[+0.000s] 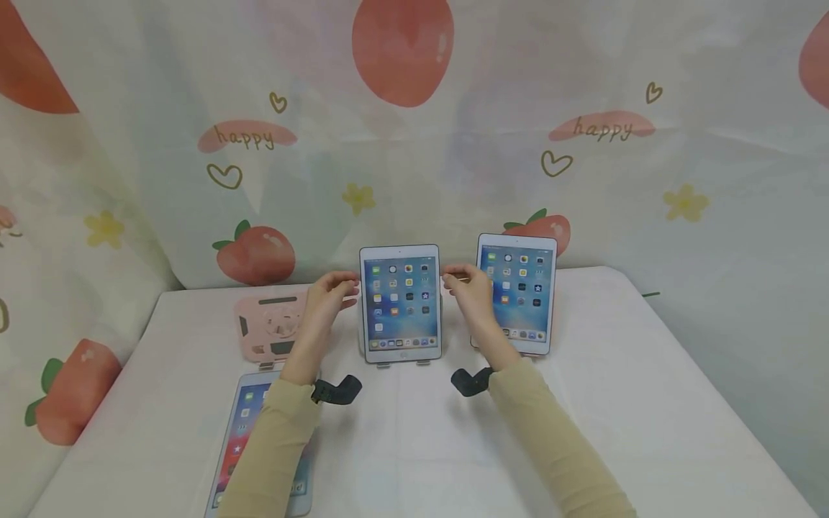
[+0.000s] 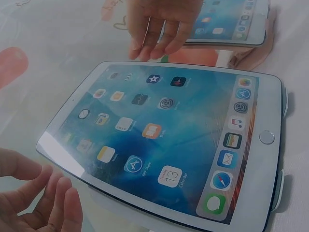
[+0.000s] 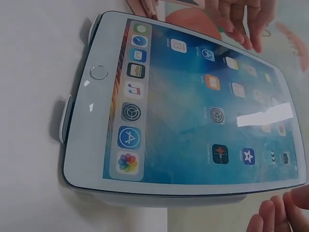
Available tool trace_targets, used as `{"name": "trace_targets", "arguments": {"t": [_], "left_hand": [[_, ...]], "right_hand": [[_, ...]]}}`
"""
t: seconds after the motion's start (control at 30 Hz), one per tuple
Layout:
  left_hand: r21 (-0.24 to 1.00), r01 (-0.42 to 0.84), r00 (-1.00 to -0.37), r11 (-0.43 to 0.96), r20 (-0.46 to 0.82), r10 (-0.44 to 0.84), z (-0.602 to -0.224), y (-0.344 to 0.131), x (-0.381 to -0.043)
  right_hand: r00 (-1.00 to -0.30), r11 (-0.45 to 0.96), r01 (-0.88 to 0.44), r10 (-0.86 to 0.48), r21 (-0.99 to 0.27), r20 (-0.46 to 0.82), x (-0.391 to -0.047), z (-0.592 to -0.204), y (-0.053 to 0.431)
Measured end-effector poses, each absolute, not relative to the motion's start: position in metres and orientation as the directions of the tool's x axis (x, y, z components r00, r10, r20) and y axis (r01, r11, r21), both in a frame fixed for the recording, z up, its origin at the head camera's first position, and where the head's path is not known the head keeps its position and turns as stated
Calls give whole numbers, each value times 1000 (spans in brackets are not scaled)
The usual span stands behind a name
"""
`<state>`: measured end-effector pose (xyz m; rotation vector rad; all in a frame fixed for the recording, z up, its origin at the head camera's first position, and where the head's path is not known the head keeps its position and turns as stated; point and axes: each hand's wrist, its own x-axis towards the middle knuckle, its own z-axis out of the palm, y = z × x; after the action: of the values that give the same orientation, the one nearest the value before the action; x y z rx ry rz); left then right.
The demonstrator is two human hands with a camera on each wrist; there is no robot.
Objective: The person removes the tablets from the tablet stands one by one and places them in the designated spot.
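A white tablet [image 1: 401, 302] with a lit home screen leans upright on a pale stand, its lower edge caught by two small stand hooks [image 1: 383, 365]. My left hand [image 1: 327, 298] is beside its left edge, fingers loosely bent and holding nothing. On the opposite side, my right hand [image 1: 471, 295] is equally near the right edge, with nothing in its grasp. The left wrist view shows the left fingertips [image 2: 70, 198] right by the tablet's side. In the right wrist view, the right fingers [image 3: 275, 210] are just off the edge; most of the stand is hidden behind the tablet.
A second white tablet [image 1: 527, 288] stands propped at the right, partly behind the right hand. Left of centre is a pink tablet stand [image 1: 259, 331]. Another tablet [image 1: 238, 432] lies in front of it under the left sleeve. A printed cloth [image 1: 401, 158] hangs behind the white table [image 1: 401, 446].
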<state>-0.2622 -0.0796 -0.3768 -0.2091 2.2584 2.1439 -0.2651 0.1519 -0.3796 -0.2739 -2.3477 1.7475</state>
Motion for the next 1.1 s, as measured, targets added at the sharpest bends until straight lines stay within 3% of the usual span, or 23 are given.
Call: {"name": "trace_targets", "arguments": {"t": [1.1], "left_hand": [[995,-91,-991,49,-86,-98,-384,-71,-281]], "right_hand": [[-967,235,32,253,-971,29,-282,-383,144]]}}
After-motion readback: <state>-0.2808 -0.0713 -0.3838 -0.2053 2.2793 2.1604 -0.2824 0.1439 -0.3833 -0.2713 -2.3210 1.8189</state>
